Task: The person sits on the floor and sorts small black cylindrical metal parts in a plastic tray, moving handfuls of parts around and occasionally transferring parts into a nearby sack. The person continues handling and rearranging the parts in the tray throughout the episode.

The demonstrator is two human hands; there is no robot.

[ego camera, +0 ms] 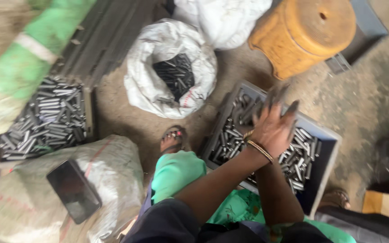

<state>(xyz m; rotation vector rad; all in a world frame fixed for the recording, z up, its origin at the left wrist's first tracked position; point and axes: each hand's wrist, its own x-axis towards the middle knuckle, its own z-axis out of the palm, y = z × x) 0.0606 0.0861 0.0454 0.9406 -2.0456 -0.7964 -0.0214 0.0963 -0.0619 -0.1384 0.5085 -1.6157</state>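
Currently, both forearms reach forward and cross over a grey plastic crate [325,135] that sits on the dirt floor [356,94]. The crate is part-filled with short dark metal cylinders [300,157]. One hand [273,126] is plainly visible above the crate's middle, back of the hand up, fingers spread and extended toward the crate's far edge; it is open and grips nothing. Thin gold-coloured bangles [260,148] circle its wrist. Because the arms overlap, whether this is the left or right hand cannot be told with certainty. The second hand is hidden beneath the first, so whether it is open or closed cannot be told.

Left of the crate, just past its near corner, a sandalled foot [173,138] rests on the floor, with a green-clad knee [176,173] below it. Beyond the crate's left side stands an open white sack [169,67] holding more dark cylinders. Behind the crate's far edge stands an orange plastic stool [305,33]. Well to the left of the crate lies a second tray of metal cylinders [46,119], and nearer the camera a dark phone [74,191] lies face up on a filled woven sack [109,180].
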